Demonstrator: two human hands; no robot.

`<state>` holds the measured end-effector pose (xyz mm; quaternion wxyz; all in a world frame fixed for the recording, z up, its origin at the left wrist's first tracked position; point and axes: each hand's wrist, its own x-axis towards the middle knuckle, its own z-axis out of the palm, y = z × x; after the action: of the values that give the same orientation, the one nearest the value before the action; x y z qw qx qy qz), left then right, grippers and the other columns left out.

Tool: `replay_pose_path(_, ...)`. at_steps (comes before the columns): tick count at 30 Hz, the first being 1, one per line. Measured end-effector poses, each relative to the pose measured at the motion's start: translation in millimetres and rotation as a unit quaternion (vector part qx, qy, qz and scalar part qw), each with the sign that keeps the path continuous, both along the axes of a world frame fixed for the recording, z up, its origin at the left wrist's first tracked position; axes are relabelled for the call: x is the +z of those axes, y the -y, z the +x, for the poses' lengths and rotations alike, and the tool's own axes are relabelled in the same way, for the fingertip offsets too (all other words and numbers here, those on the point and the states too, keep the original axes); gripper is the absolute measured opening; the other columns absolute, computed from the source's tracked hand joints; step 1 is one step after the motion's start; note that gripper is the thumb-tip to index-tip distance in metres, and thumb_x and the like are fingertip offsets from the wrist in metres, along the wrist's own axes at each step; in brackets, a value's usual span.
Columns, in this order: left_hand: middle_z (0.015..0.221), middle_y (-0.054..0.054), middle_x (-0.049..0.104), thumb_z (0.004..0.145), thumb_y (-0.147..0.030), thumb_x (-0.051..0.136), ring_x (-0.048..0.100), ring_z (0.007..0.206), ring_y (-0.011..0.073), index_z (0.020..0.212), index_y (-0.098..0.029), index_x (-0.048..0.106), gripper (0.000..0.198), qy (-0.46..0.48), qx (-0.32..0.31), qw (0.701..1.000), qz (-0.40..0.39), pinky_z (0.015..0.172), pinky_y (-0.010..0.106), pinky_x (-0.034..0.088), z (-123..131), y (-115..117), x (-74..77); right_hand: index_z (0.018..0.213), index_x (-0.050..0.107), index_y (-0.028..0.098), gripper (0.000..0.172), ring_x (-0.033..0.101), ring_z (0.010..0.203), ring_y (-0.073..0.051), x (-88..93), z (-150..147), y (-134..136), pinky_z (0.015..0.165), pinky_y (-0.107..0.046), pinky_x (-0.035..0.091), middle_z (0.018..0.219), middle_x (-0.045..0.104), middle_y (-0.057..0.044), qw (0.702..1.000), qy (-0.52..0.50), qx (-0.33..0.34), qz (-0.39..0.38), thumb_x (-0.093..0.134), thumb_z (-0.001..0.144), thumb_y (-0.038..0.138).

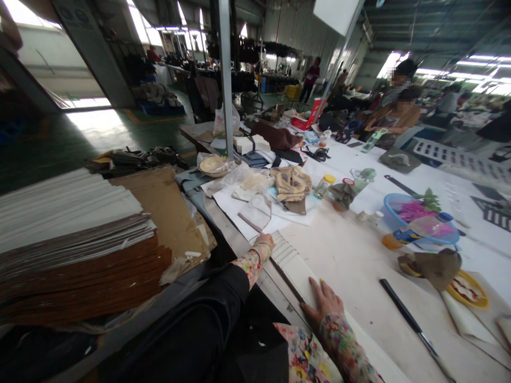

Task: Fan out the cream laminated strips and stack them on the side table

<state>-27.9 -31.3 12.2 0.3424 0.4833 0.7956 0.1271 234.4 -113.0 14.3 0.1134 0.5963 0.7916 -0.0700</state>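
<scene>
Head view, containers first. Far right on the table (pixel 359 266): blue basin (pixel 388 211) holding pink material (pixel 411 210), a green sprig (pixel 430 201) and a clear bottle (pixel 423 227) lying on its side. Nearer, at the right edge: yellow plate (pixel 481 303), half covered by a crumpled brown cloth (pixel 433 264). Farther back: small glass jar (pixel 323 186) with a yellow lid, upright; contents too small to tell. Far left of that, a shallow bowl (pixel 213 165) wrapped in clear plastic, next to a metal post (pixel 225 80).

Fanned white strips (pixel 285 254) along the near left edge of the table, between the two hands. Left hand (pixel 265 240) at the far end of the fan, fingers curled down onto it – gripping or only touching, cannot tell. Right hand (pixel 325 302) at the near end, released, palm down and fingers spread on the white sheet.

Open pale surface right of the fan, up to a black-handled knife (pixel 407 316) lying slantwise, well apart from both hands. Past the table edge on the left – a tall pile of sheets (pixel 67 229), white above and brown below, with brown cardboard (pixel 167 207) beside it.

Workshop hall, glossy green floor (pixel 99 133), bright windows, other people (pixel 399 101) at the far right end of the table.
</scene>
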Motion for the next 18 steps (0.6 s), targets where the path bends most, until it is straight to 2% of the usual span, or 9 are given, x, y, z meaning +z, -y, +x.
replay_pose_path(4, 0.111, 0.009, 0.054, 0.069, -0.034, 0.065, 0.052, 0.099, 0.0175, 0.098, -0.015, 0.054, 0.037, -0.019, -0.001, 1.000, 0.002, 0.084, 0.027, 0.041, -6.4, -4.2, -3.3, 0.134, 0.029, 0.029, 0.072, 0.035, 0.122, -0.024, -0.6, 0.5, 1.6, 0.097, -0.040, 0.027, 0.137, 0.033, -0.008, 1.000, -0.003, 0.002, 0.007, 0.050, 0.069, 0.051)
replay_pose_path(8, 0.101, 0.006, 0.059, 0.066, -0.037, 0.066, 0.056, 0.090, 0.0168, 0.097, -0.017, 0.053, 0.039, -0.018, -0.010, 1.000, -0.004, 0.076, 0.024, 0.043, -11.8, -6.0, -6.0, 0.134, 0.029, 0.029, 0.072, 0.036, 0.122, -0.024, -1.8, 1.0, 1.5, 0.098, -0.039, 0.027, 0.137, 0.033, -0.008, 1.000, -0.005, 0.002, 0.012, 0.050, 0.069, 0.050)
replay_pose_path(11, 0.094, 0.004, 0.062, 0.067, -0.034, 0.065, 0.057, 0.085, 0.0162, 0.093, -0.017, 0.056, 0.032, -0.013, -0.019, 1.000, -0.006, 0.073, 0.024, 0.044, -13.2, -10.3, -7.3, 0.134, 0.030, 0.029, 0.071, 0.036, 0.122, -0.024, -2.5, 1.4, 1.1, 0.098, -0.039, 0.027, 0.136, 0.034, -0.008, 1.000, -0.008, 0.005, 0.015, 0.050, 0.069, 0.050)
replay_pose_path(14, 0.091, 0.004, 0.063, 0.072, -0.029, 0.060, 0.057, 0.087, 0.0154, 0.085, -0.016, 0.059, 0.018, -0.011, -0.025, 1.000, 0.003, 0.077, 0.024, 0.043, -13.5, -14.7, -7.5, 0.134, 0.029, 0.029, 0.071, 0.036, 0.122, -0.024, -1.9, 1.3, 0.8, 0.098, -0.039, 0.027, 0.136, 0.033, -0.008, 1.000, -0.010, 0.003, 0.012, 0.050, 0.069, 0.051)
replay_pose_path(18, 0.091, 0.004, 0.063, 0.075, -0.027, 0.057, 0.057, 0.085, 0.0141, 0.083, -0.015, 0.062, 0.015, -0.005, -0.034, 0.999, 0.011, 0.078, 0.024, 0.044, -14.1, -15.4, -7.5, 0.134, 0.029, 0.029, 0.073, 0.035, 0.122, -0.024, -0.1, 1.4, 1.2, 0.098, -0.039, 0.027, 0.137, 0.033, -0.008, 1.000, -0.010, -0.001, 0.008, 0.051, 0.068, 0.052)
